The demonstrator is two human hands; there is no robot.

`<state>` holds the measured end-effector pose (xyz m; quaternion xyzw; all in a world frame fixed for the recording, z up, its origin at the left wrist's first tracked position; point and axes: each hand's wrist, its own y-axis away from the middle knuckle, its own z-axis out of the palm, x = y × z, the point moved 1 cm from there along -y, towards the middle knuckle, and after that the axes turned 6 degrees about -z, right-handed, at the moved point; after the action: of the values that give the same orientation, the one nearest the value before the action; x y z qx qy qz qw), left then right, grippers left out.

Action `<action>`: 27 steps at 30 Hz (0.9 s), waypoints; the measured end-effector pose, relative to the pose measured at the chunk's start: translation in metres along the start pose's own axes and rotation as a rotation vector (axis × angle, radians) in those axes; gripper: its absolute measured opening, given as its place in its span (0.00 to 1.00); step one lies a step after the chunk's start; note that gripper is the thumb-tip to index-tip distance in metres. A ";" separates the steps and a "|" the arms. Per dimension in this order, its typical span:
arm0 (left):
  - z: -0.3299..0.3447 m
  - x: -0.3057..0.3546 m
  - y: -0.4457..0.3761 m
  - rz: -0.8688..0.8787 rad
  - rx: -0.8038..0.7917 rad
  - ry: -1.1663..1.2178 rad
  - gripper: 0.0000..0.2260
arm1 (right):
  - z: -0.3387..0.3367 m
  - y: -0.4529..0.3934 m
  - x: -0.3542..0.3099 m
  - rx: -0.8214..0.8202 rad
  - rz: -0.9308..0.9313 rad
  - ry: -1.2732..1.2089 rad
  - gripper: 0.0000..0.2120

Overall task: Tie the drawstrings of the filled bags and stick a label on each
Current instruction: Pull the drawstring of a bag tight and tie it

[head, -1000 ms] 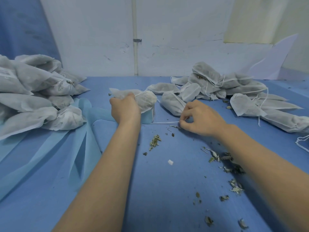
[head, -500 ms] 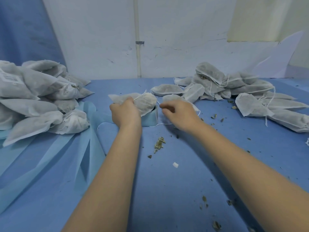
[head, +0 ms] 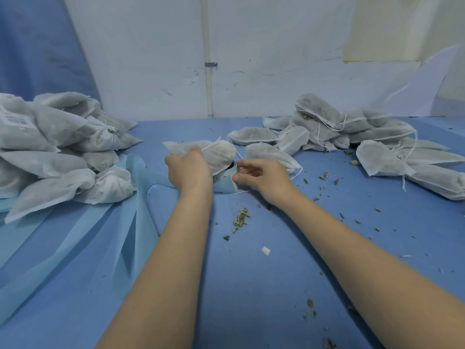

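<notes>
Bag (head: 216, 153), white non-woven cloth, filled with dried leaf: it rests on the label roll (head: 225, 181) at mid-table, gripped at its gathered neck by the left hand (head: 188, 170); likely light, soft and shifting, best held at the neck by the drawstring (head: 210, 146). The right hand (head: 261, 178), fingers loosely curled, pinches at the roll's edge. A second ago that hand was further right, pulling the string taut.
</notes>
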<state>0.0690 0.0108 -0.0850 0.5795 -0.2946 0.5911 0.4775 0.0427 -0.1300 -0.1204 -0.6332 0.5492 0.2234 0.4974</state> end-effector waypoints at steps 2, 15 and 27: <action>-0.001 0.000 0.000 -0.018 -0.003 0.018 0.16 | 0.001 0.000 0.000 0.020 -0.019 0.014 0.18; -0.001 -0.001 0.001 0.011 0.013 -0.023 0.15 | 0.005 0.005 -0.002 0.121 -0.021 0.045 0.12; 0.003 -0.002 0.008 0.080 0.034 -0.091 0.14 | 0.005 0.008 -0.008 0.124 -0.044 0.189 0.09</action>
<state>0.0631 0.0043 -0.0846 0.6014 -0.3289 0.5877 0.4298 0.0341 -0.1207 -0.1186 -0.6315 0.5925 0.1171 0.4863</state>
